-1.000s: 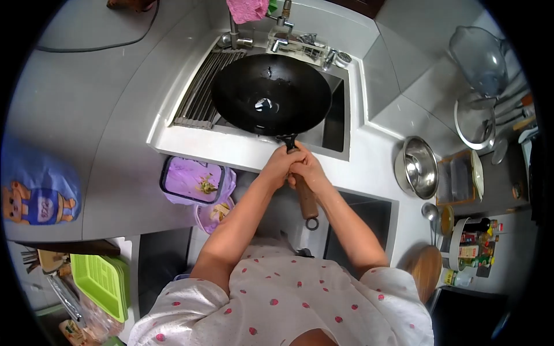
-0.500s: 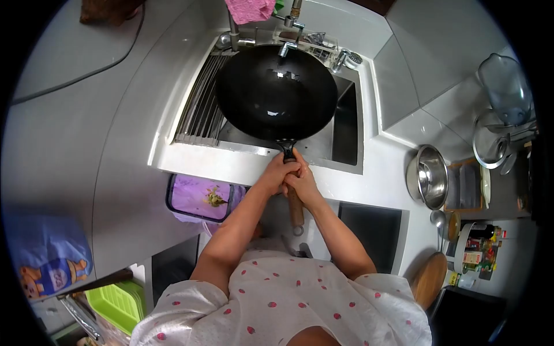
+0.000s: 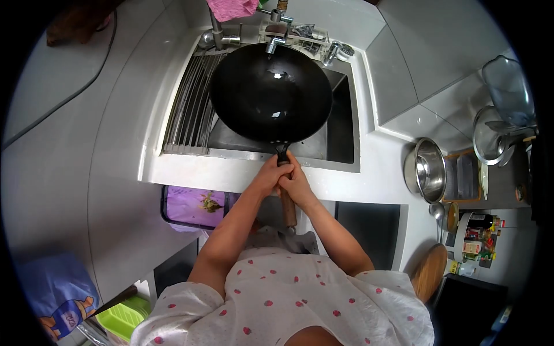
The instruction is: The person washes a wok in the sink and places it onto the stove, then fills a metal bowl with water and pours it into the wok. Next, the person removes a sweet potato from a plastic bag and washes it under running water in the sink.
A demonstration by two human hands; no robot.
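A large black wok [image 3: 271,95] is held over the steel sink [image 3: 340,147], its dark inside facing up and glinting with light. Both my hands are closed around its wooden handle [image 3: 288,213], near the end by the pan. My left hand [image 3: 268,175] and my right hand [image 3: 296,180] overlap there, so some of the fingers are hidden. Above the wok's far rim is the chrome tap [image 3: 275,45]. To the left, a metal roll-up rack [image 3: 187,106] covers part of the sink.
Below the counter at left hangs a bin with a purple liner [image 3: 184,205] and scraps. A steel bowl [image 3: 427,170], a ladle [image 3: 437,210] and a round wooden board [image 3: 430,271] are at the right. A pink cloth [image 3: 234,8] hangs behind the sink.
The view has shifted slightly, so the surroundings sit a little differently in frame. Both hands keep their hold on the wok handle, and the wok stays over the sink.
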